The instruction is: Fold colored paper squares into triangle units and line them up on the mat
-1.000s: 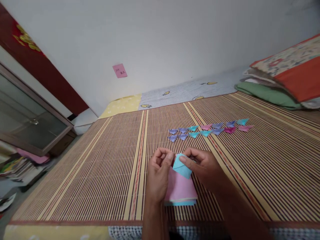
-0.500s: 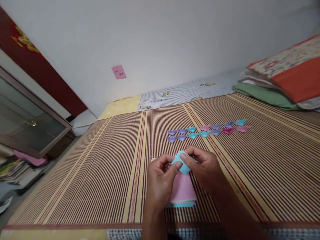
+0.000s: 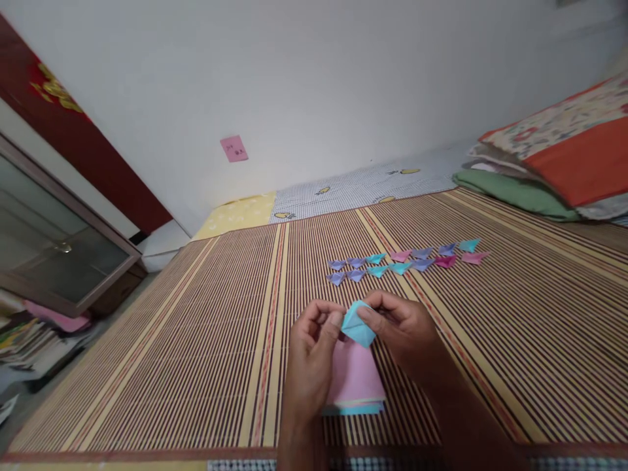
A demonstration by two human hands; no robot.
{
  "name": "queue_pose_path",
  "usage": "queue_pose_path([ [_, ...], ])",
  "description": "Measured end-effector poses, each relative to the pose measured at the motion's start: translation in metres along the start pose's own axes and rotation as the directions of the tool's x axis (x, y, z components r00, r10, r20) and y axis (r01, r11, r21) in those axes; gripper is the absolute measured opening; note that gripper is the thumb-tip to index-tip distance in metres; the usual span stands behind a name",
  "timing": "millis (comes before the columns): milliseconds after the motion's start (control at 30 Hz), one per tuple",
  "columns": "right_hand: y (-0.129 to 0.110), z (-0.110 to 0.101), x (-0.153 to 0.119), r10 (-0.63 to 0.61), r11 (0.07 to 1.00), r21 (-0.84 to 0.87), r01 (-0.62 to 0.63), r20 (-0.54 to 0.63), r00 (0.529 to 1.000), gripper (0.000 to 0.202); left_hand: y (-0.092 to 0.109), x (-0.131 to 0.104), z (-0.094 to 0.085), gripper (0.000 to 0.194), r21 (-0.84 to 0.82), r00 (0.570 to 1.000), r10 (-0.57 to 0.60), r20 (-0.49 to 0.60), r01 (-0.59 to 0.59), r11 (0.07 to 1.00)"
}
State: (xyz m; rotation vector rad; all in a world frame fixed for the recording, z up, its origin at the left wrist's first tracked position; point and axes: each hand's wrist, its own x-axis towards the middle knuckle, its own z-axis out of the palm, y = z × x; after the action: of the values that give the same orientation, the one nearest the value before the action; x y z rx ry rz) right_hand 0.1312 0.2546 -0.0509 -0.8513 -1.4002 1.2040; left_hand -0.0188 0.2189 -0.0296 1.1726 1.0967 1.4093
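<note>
A small folded piece of light blue paper (image 3: 359, 329) is held up between my hands, above the mat. My right hand (image 3: 403, 327) pinches its upper right side between thumb and fingers. At its left corner, the thumb and fingers of my left hand (image 3: 315, 347) are closed on the edge. Below them lies a stack of paper sheets (image 3: 356, 379), pink on top with blue edges showing underneath. Beyond my hands stand two rows of small folded paper shapes (image 3: 377, 271) in purple, blue and pink.
A striped mat (image 3: 220, 340) covers the bed. Folded bedding (image 3: 564, 157) is piled at the back right. A pink note (image 3: 234, 149) is on the wall. At the left are a glass-fronted cabinet (image 3: 59, 229) and a pile of papers (image 3: 24, 340).
My left thumb has moved off the front of the blue paper to its left corner. The paper shows more of its face and a diamond shape. The view has shifted slightly.
</note>
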Motion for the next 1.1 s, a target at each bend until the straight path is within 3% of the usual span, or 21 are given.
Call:
queue_pose_path([
  [300, 0.004, -0.002, -0.001, -0.013, 0.996, -0.084, 0.018, 0.062, 0.998, 0.024, -0.013, 0.004, -0.010, 0.019, -0.099, 0.999, -0.051, 0.010, 0.051, 0.994],
  [667, 0.006, 0.003, -0.001, -0.065, 0.994, -0.092, 0.065, -0.006, 0.998, 0.018, -0.004, 0.002, -0.009, 0.026, 0.060, 0.999, -0.048, 0.004, 0.048, 0.997],
  [1100, 0.007, 0.010, 0.000, -0.119, 0.993, -0.026, 0.118, -0.018, 0.993, 0.013, -0.007, 0.005, -0.005, 0.026, 0.014, 0.997, -0.020, -0.075, 0.021, 1.000],
])
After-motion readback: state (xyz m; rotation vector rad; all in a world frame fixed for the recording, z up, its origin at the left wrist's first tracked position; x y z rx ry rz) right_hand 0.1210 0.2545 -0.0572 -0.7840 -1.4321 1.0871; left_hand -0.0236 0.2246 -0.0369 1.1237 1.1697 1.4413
